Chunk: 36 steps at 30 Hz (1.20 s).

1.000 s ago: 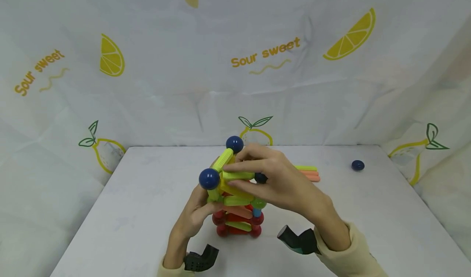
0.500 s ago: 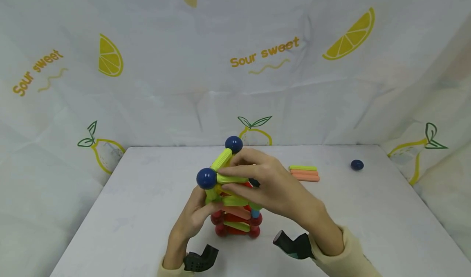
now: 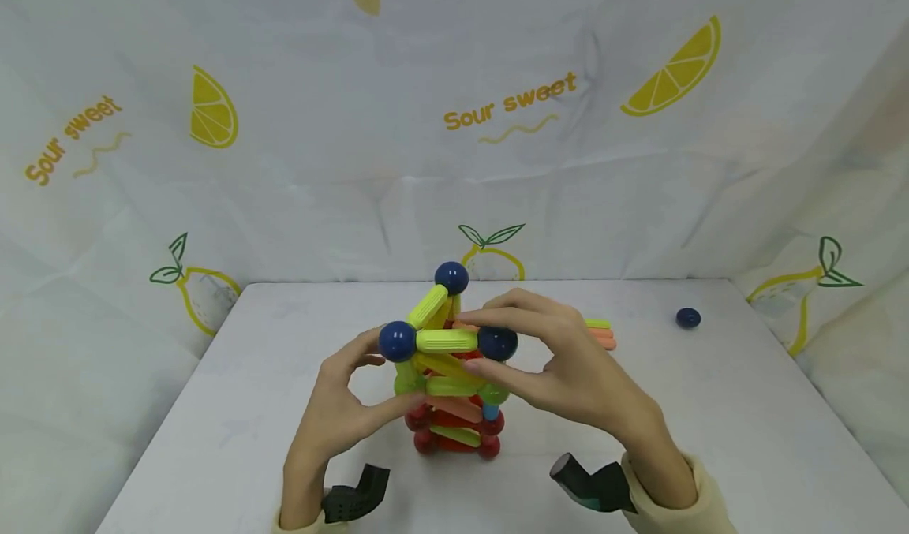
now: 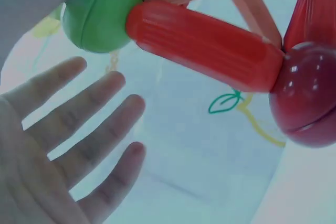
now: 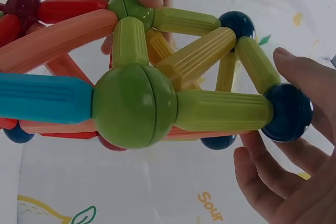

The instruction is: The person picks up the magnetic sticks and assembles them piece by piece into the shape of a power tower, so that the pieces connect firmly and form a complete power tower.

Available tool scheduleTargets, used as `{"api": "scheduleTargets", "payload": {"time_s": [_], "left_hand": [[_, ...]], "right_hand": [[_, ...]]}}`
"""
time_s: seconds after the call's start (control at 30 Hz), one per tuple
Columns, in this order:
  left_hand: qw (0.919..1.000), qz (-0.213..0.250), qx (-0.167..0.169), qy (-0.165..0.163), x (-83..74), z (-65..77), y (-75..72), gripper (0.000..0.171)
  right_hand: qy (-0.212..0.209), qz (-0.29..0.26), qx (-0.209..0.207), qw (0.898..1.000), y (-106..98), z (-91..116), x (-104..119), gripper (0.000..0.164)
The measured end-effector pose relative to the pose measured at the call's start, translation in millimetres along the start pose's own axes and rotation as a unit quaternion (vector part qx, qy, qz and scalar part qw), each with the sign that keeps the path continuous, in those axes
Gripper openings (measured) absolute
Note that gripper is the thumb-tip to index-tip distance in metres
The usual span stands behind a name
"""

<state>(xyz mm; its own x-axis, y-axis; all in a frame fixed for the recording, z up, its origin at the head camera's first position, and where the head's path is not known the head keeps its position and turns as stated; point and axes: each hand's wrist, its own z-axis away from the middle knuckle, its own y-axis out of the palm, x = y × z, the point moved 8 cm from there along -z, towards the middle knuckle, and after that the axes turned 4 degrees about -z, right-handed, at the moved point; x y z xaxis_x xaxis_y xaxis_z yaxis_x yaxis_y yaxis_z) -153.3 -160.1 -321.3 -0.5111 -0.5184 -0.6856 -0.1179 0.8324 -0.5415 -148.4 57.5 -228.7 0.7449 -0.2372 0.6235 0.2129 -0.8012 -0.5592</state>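
A tower of magnetic rods and balls (image 3: 454,388) stands upright on the white table. Its top has dark blue balls, the front two joined by a yellow-green rod (image 3: 447,341). My left hand (image 3: 334,408) is at the tower's left side, thumb touching a green ball (image 4: 102,11); its other fingers are straight and apart in the left wrist view. Around the front right dark blue ball (image 5: 287,113) my right hand (image 3: 568,352) spreads loosely, thumb and fingers not pinching it. Red balls (image 3: 490,446) form the base.
Behind the right hand lie a yellow-green rod and orange rods (image 3: 604,337), partly hidden. A loose dark blue ball (image 3: 688,318) rests at the back right of the table (image 3: 284,321). A white cloth with lemon prints hangs behind.
My right hand has let go of the yellow-green top rod and moved right, uncovering the right blue ball. My left hand has opened and shifted left, its thumb staying by the tower.
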Motion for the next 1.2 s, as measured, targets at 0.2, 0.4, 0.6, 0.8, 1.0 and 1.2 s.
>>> {"api": "scheduleTargets", "payload": {"time_s": [0.2,0.4,0.6,0.8,1.0,1.2], "left_hand": [[0.9939,-0.022,-0.101,-0.039,8.0,1.4,-15.7,0.037],[0.9841,-0.038,-0.169,-0.041,6.3,-0.1,-17.9,0.025],[0.9916,-0.038,-0.120,-0.029,3.5,-3.3,-7.1,0.028],[0.9989,-0.018,0.042,-0.003,2.3,-1.1,16.0,0.051],[0.9894,0.048,0.127,0.051,-4.6,5.4,34.8,0.099],[0.9877,0.072,0.135,0.035,-11.6,-2.0,43.6,0.080]], "right_hand": [[0.015,-0.012,0.018,1.000,4.0,5.4,2.0,0.043],[-0.015,-0.010,0.018,1.000,9.3,8.9,10.8,0.044],[-0.043,0.008,0.019,0.999,13.6,14.5,20.5,0.049],[-0.059,0.016,0.038,0.997,20.6,17.8,28.4,0.053],[-0.077,-0.017,0.059,0.995,27.8,16.8,35.0,0.047],[-0.191,-0.079,-0.049,0.977,4.5,14.4,43.6,0.036]]}}
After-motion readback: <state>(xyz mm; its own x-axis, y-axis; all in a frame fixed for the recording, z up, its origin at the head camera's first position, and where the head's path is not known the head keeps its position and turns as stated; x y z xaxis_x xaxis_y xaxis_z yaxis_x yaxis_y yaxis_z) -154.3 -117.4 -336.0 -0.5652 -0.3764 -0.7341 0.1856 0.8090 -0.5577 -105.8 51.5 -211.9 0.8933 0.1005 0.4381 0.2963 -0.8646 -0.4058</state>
